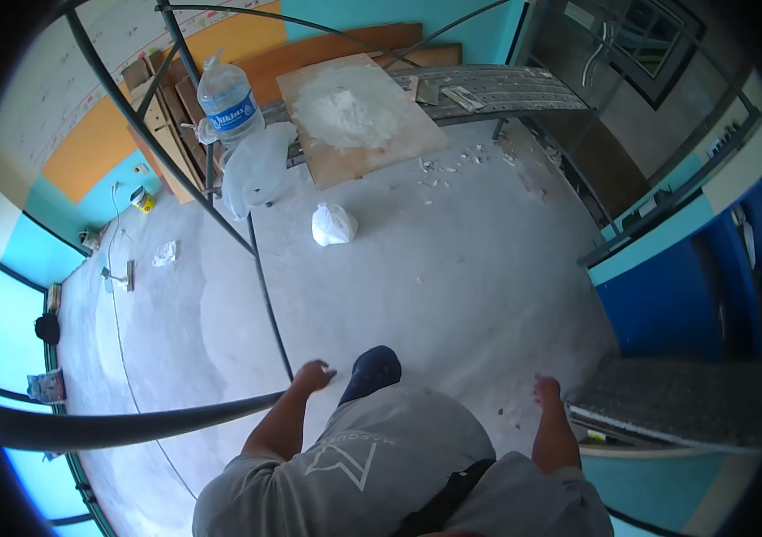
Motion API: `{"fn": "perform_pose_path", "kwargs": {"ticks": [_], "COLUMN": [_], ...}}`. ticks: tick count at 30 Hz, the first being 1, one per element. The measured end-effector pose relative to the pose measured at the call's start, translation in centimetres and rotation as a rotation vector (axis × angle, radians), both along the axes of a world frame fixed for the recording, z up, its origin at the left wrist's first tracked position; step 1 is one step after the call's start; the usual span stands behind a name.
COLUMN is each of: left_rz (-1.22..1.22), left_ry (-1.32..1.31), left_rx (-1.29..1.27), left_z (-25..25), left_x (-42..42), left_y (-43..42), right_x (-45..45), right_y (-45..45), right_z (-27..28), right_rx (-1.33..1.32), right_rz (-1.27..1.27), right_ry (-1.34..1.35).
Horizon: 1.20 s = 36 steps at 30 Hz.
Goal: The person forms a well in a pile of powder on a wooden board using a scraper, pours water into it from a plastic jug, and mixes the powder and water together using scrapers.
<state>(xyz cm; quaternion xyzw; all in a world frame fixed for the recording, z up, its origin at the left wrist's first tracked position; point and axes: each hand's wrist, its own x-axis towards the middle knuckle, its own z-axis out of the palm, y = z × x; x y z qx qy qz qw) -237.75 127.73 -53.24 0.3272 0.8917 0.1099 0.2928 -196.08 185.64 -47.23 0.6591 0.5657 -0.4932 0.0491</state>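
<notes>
My left hand hangs beside my left thigh, near a dark scaffold bar. Its fingers are small in view, loosely apart, and nothing shows in them. Out to the other side, my right hand hangs over the floor, close to a grey plank platform. Its fingers look loose, with no object visible. Ahead on the floor sits a white plastic bag. Beyond it, a board with a heap of white powder lies on a metal scaffold plank.
A large water bottle and a translucent plastic bag are at the board's left. Scaffold poles rise on the left. White scraps litter the floor by the plank. A cable runs along the left floor; blue panels stand right.
</notes>
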Motion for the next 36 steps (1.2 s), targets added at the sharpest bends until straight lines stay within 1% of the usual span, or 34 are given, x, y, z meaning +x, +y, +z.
{"fn": "perform_pose_path", "kwargs": {"ticks": [1, 2, 4, 5, 7, 8, 9, 10, 11, 12, 13, 14, 15, 17, 20, 21, 23, 25, 26, 27, 29, 30, 31, 33, 35, 36], "left_rz": [0.387, 0.427, 0.440, 0.458, 0.441, 0.464, 0.433, 0.396, 0.356, 0.280, 0.208, 0.173, 0.136, 0.216, 0.314, 0.314, 0.329, 0.306, 0.308, 0.403, 0.463, 0.426, 0.392, 0.430, 0.530, 0.572], "left_ry": [-0.165, -0.120, 0.027, 0.067, 0.173, 0.163, 0.199, 0.219, 0.192, 0.209, 0.231, 0.315, 0.396, 0.343, 0.414, 0.409, 0.384, 0.325, 0.293, 0.350, 0.382, 0.343, 0.313, 0.281, 0.284, 0.288], "left_rx": [-0.011, 0.064, 0.192, 0.335, 0.491, 0.542, 0.567, 0.573, 0.608, 0.620, 0.636, 0.587, 0.529, 0.476, 0.319, 0.298, 0.241, 0.147, 0.101, 0.088, 0.074, 0.144, 0.223, 0.230, 0.307, 0.345], "left_z": [9.6, 12.2, 14.0, 16.8, 20.8, 22.9, 25.4, 26.8, 29.8, 30.4, 30.8, 30.9, 30.8, 31.1, 31.3, 31.3, 30.1, 27.1, 25.7, 26.6, 25.5, 24.7, 25.0, 26.2, 26.4, 26.4], "left_x": [-1.1, -3.1, -8.3, -10.7, -16.3, -19.2, -22.0, -25.2, -27.4, -30.5, -33.7, -36.8, -39.7, -45.1, -51.0, -52.8, -55.0, -57.4, -58.4, -56.9, -55.7, -55.2, -54.9, -53.6, -52.2, -51.6], "left_y": [5.7, 8.6, 13.7, 16.5, 22.1, 25.1, 28.0, 31.0, 34.3, 37.4, 40.6, 44.0, 47.0, 52.8, 60.1, 62.2, 65.0, 67.8, 68.7, 69.7, 71.4, 71.7, 72.0, 72.8, 72.9, 72.8], "right_x": [-4.6, -8.1, -14.4, -17.4, -23.7, -26.7, -29.5, -32.4, -34.8, -37.1, -39.7, -41.7, -43.6, -47.4, -52.7, -55.0, -59.2, -63.7, -66.0, -69.2, -74.4, -76.7, -79.2, -83.3, -86.5, -87.3], "right_y": [1.9, 4.0, 8.2, 10.1, 10.6, 10.1, 9.4, 8.7, 7.9, 7.3, 7.4, 7.9, 8.8, 10.8, 15.5, 17.6, 21.7, 25.8, 27.5, 29.4, 31.9, 32.8, 33.8, 35.7, 37.5, 38.0], "right_z": [2.3, 2.8, 2.2, 0.4, -1.6, -1.3, -1.0, -0.8, -0.8, 0.0, 2.1, 4.1, 5.9, 8.7, 10.1, 10.8, 12.2, 12.8, 13.1, 13.6, 16.7, 17.8, 17.9, 17.7, 16.9, 16.9], "right_rx": [0.072, 0.052, -0.006, -0.046, 0.148, 0.185, 0.192, 0.198, 0.168, 0.228, 0.295, 0.355, 0.327, 0.258, 0.373, 0.412, 0.473, 0.524, 0.541, 0.562, 0.628, 0.660, 0.787, 1.047, 1.064, 1.018], "right_rz": [-0.021, 0.042, 0.169, 0.233, 0.479, 0.563, 0.588, 0.612, 0.579, 0.668, 0.763, 0.861, 0.828, 0.760, 0.685, 0.700, 0.747, 0.780, 0.786, 0.797, 0.846, 0.870, 0.915, 0.987, 1.063, 1.110], "right_ry": [0.015, 0.038, 0.082, 0.104, 0.114, 0.139, 0.155, 0.172, 0.178, 0.178, 0.181, 0.179, 0.200, 0.246, 0.259, 0.283, 0.323, 0.377, 0.413, 0.461, 0.464, 0.468, 0.461, 0.448, 0.390, 0.347]}}
